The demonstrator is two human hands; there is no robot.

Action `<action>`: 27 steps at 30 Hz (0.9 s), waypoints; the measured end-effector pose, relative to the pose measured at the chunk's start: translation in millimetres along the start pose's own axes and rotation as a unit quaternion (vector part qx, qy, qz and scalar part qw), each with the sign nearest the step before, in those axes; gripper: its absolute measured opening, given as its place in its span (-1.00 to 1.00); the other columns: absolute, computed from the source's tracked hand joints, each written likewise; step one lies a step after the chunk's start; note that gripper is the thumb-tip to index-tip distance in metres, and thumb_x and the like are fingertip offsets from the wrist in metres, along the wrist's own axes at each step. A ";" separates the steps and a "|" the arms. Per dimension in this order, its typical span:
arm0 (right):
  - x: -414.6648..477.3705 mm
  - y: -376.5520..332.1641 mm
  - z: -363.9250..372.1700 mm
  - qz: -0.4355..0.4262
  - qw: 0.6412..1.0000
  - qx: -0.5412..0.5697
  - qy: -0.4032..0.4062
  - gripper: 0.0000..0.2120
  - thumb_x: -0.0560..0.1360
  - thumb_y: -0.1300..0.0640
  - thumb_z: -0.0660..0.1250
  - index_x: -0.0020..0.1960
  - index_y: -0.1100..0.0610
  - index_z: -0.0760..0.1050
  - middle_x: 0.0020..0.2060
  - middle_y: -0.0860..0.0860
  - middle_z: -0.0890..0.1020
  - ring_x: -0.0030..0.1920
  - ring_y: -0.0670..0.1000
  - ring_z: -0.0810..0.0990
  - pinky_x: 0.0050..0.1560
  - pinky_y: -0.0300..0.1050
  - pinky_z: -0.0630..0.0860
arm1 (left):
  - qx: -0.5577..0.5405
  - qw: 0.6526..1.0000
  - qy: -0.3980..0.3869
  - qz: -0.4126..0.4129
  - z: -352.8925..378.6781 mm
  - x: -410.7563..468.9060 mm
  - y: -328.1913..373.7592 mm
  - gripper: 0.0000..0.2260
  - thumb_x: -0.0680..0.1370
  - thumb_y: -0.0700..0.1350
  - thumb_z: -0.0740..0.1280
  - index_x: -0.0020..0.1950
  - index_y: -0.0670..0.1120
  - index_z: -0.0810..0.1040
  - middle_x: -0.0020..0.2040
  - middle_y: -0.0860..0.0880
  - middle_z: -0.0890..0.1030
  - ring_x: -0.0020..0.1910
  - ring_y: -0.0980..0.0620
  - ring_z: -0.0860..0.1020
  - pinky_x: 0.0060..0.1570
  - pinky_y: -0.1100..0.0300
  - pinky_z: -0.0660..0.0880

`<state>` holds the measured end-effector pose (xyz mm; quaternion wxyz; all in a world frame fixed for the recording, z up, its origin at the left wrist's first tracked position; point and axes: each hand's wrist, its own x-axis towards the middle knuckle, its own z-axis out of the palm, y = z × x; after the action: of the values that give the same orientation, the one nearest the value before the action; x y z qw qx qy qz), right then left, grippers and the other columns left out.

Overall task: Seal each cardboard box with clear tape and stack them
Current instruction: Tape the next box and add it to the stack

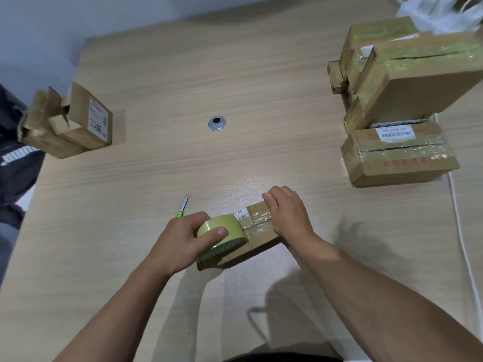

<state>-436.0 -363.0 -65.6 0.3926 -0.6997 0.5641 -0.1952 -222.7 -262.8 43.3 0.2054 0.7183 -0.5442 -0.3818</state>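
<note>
- Head view, step in hand: the person appears to be mid-seal on one cardboard box (257, 237), which lies on the desk (235, 87) just in front of them, between both hands.
- Head view, left hand (180, 241): its grip is closed around the tape roll (222, 237), thumb pressed on the roll's outer face. The roll rests on the near-left end of the box.
- Head view, right hand (287, 212): its grip is closed over the box's right end, fingers bent over the far edge, seemingly pinning the tape's start.
- Head view, next move: probably to draw the roll further along the seam, press the strip flat, then cut it. The green-handled knife (182, 207) lies on the desk just left of the left hand. The box then belongs on the stack of boxes (400, 100) at far right.
- Head view, the box: flat, brown and small, with a glossy clear strip across its top and a white label near its far edge.
- Head view, what remains: the open boxes (68, 121) at far left show loose flaps, so they likely wait for tape.
</note>
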 end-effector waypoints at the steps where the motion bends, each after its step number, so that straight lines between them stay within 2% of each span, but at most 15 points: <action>1: 0.4 -0.3 0.0 -0.001 1.000 0.000 -0.003 -0.74 0.69 0.00 0.14 -0.15 0.01 0.38 -0.18 -0.06 0.46 -0.04 0.05 0.41 -0.07 -0.02 0.40 | 0.030 0.999 0.001 0.011 -4.5 0.5 -2.9 -0.64 0.36 0.31 0.36 -0.33 0.03 0.49 -0.46 0.10 0.46 -0.45 0.15 0.42 -0.43 0.30 0.29; 4: -0.3 -1.5 -1.5 0.001 1.000 -0.003 -0.007 -0.74 0.70 0.00 0.13 -0.16 0.01 0.37 -0.18 -0.07 0.45 -0.03 0.05 0.42 -0.08 -0.04 0.38 | 0.077 0.997 -0.004 0.026 -10.9 0.5 -7.0 -0.55 0.33 0.39 0.28 -0.34 0.00 0.48 -0.43 0.05 0.47 -0.42 0.12 0.42 -0.41 0.28 0.29; 8: -1.9 -5.2 -3.3 0.010 0.999 -0.028 -0.017 -0.75 0.70 -0.04 0.10 -0.14 -0.03 0.33 -0.13 -0.10 0.44 0.00 0.02 0.39 -0.06 0.04 0.45 | -0.035 0.999 -0.004 -0.004 -9.0 -4.6 -22.4 -0.62 0.35 0.32 0.36 -0.34 0.00 0.50 -0.42 0.08 0.45 -0.39 0.16 0.41 -0.30 0.19 0.30; 11: -2.6 -6.7 -4.0 0.006 0.999 -0.029 -0.013 -0.76 0.70 -0.03 0.10 -0.13 -0.03 0.32 -0.12 -0.09 0.44 0.00 0.03 0.38 -0.05 0.07 0.47 | -0.053 0.999 0.000 -0.003 -6.7 -14.4 -34.5 -0.64 0.36 0.30 0.36 -0.26 0.00 0.53 -0.34 0.06 0.50 -0.32 0.15 0.46 -0.24 0.14 0.34; 14: -1.2 -5.4 -2.0 -0.002 0.999 -0.036 -0.012 -0.76 0.70 -0.02 0.11 -0.13 -0.02 0.32 -0.14 -0.07 0.45 -0.01 0.05 0.38 -0.04 0.08 0.47 | -0.023 0.999 0.020 0.014 -6.6 -15.4 -32.4 -0.66 0.37 0.32 0.34 -0.25 0.05 0.53 -0.39 0.11 0.48 -0.37 0.16 0.43 -0.33 0.25 0.31; 17: -0.1 -3.0 0.1 -0.011 0.999 -0.034 -0.001 -0.74 0.70 0.00 0.12 -0.16 0.00 0.31 -0.18 -0.06 0.44 -0.05 0.07 0.39 -0.05 0.08 0.46 | 0.026 0.998 0.035 0.035 -10.4 -9.7 -24.4 -0.60 0.36 0.35 0.32 -0.29 0.01 0.54 -0.44 0.10 0.47 -0.43 0.13 0.41 -0.42 0.31 0.27; 21: 1.1 1.7 3.4 -0.023 0.999 -0.032 0.011 -0.74 0.70 0.01 0.12 -0.17 -0.01 0.30 -0.21 -0.05 0.44 -0.08 0.08 0.40 -0.04 0.09 0.46 | 0.127 0.990 0.030 0.044 -25.6 -10.6 -29.0 -0.63 0.35 0.42 0.24 -0.32 0.14 0.51 -0.45 0.14 0.48 -0.42 0.13 0.43 -0.42 0.29 0.27; 24: 1.5 1.5 5.5 -0.024 0.999 -0.030 0.010 -0.73 0.70 0.01 0.11 -0.18 0.00 0.30 -0.22 -0.06 0.44 -0.09 0.08 0.40 -0.05 0.08 0.46 | 0.154 0.987 0.016 0.036 -31.3 -11.4 -33.4 -0.69 0.35 0.45 0.21 -0.28 0.24 0.48 -0.48 0.14 0.45 -0.43 0.14 0.41 -0.40 0.17 0.31; 27: 0.8 2.8 5.3 -0.026 0.999 -0.026 0.014 -0.73 0.70 0.02 0.11 -0.18 0.01 0.31 -0.23 -0.05 0.44 -0.09 0.10 0.41 -0.05 0.08 0.45 | 0.131 0.991 0.028 0.024 -34.7 -10.5 -32.0 -0.61 0.39 0.42 0.18 -0.27 0.12 0.48 -0.46 0.04 0.45 -0.42 0.07 0.42 -0.34 0.09 0.35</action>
<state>-433.8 -362.2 -71.2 0.3613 -0.7213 0.5558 -0.2008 -177.2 -246.8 45.6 0.1338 0.7360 -0.6005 -0.2825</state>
